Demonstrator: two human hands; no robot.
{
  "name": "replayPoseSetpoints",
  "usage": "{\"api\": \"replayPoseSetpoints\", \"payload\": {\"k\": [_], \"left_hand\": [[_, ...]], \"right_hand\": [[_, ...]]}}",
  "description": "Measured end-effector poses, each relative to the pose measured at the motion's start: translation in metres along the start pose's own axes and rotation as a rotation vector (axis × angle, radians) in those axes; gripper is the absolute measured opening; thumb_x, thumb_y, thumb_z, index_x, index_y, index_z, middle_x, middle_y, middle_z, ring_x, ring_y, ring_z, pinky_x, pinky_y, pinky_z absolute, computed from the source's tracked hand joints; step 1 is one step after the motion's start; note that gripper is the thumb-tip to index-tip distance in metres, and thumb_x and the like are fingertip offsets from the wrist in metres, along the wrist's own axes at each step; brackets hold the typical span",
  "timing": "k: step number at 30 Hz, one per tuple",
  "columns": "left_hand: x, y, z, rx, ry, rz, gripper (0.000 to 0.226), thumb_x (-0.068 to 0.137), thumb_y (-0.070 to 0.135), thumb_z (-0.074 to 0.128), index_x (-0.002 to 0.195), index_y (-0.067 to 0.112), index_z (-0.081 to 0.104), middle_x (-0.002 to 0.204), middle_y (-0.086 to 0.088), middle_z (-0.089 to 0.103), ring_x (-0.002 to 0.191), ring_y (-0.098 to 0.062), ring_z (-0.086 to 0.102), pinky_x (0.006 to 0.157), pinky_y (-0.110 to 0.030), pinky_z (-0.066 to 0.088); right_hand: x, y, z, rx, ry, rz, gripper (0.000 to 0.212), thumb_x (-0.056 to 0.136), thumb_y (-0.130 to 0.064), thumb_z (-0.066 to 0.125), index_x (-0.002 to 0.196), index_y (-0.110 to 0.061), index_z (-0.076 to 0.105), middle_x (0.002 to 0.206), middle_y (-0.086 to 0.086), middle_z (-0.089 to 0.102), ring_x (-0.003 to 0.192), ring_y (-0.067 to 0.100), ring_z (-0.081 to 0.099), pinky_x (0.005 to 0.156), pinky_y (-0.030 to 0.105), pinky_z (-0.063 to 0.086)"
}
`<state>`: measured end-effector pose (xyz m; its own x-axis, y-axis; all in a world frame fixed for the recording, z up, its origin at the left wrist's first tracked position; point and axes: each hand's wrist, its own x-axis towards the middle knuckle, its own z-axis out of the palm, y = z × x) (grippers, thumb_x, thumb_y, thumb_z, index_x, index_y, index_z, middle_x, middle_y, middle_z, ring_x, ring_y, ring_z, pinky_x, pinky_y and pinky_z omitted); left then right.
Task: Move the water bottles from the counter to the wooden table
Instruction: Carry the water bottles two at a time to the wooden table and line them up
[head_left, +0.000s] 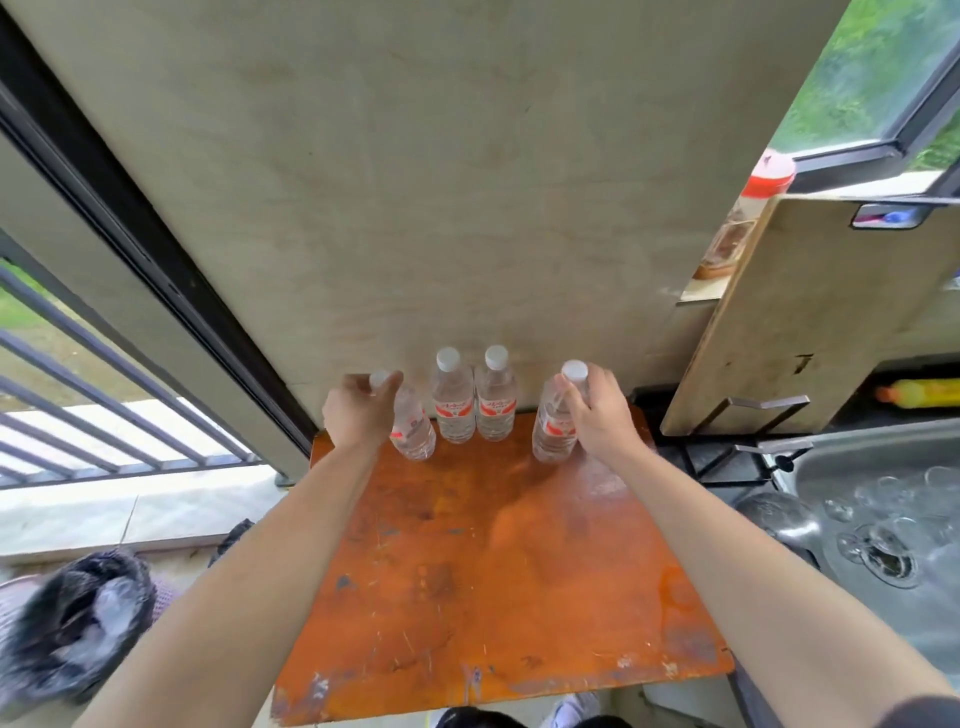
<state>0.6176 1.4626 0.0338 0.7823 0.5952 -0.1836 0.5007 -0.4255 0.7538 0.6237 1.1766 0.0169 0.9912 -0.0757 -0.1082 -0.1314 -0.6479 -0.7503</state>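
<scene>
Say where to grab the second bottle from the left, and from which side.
Grip the second bottle from the left at its neck under the cap, from above: it stands upright, a panel behind, the tilted bottle at its left, the third bottle at its right.

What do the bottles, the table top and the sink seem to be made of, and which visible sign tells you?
Bottles: thin clear plastic, glossy; the walls are see-through, the caps white and opaque. Table top: probably wood under worn orange paint or varnish; scratches and pale chipped patches show. Sink: likely stainless steel; grey with a dull metallic sheen.
</scene>
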Motion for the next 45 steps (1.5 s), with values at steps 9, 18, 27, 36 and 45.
{"api": "replayPoseSetpoints", "payload": {"k": [9,18,27,36,45], "left_hand": [[0.011,0.021,0.022,-0.11,0.022,-0.078,0.051,0.078,0.057,0.076,0.099,0.014,0.057,0.094,-0.004,0.066,0.089,-0.026,0.065,0.072,-0.034,0.05],[0.028,0.007,0.019,-0.428,-0.534,-0.478,0.109,0.05,0.08,0.079,0.133,0.015,0.055,0.134,-0.009,0.06,0.119,-0.034,0.061,0.089,-0.044,0.055],[0.018,0.012,0.04,-0.572,-0.414,-0.409,0.09,0.078,0.065,0.072,0.143,0.01,0.045,0.138,-0.012,0.056,0.121,-0.03,0.06,0.096,-0.044,0.055],[-0.013,0.015,0.006,-0.003,-0.166,0.125,0.085,0.09,0.056,0.063,0.157,0.02,0.026,0.159,-0.01,0.035,0.142,-0.031,0.039,0.107,-0.045,0.04],[-0.038,-0.002,0.019,0.271,-0.053,0.746,0.073,0.096,0.056,0.049,0.157,0.024,0.023,0.167,-0.01,0.013,0.154,-0.027,0.008,0.12,-0.054,0.019]], "right_hand": [[0.03,-0.019,0.01,-0.014,-0.123,0.008,0.028,0.105,-0.046,0.043,0.104,-0.021,0.054,0.115,0.003,0.052,0.125,0.025,0.041,0.091,0.032,0.032],[0.041,-0.032,0.003,0.075,-0.239,0.272,0.09,0.09,-0.079,0.036,0.157,-0.018,0.026,0.155,0.013,0.042,0.139,0.035,0.043,0.109,0.044,0.037],[0.045,-0.038,0.013,0.022,-0.264,0.305,0.088,0.095,-0.075,0.023,0.156,-0.011,0.031,0.156,0.015,0.042,0.14,0.035,0.042,0.109,0.041,0.036],[0.028,-0.039,-0.001,-0.092,-0.069,0.125,0.09,0.09,-0.08,0.034,0.158,-0.022,0.023,0.158,0.013,0.033,0.14,0.034,0.041,0.107,0.045,0.041],[-0.036,0.018,-0.023,-0.243,0.249,-0.065,0.075,0.097,-0.062,0.044,0.158,-0.021,0.026,0.167,0.009,0.014,0.153,0.024,0.018,0.121,0.042,0.027]]}}
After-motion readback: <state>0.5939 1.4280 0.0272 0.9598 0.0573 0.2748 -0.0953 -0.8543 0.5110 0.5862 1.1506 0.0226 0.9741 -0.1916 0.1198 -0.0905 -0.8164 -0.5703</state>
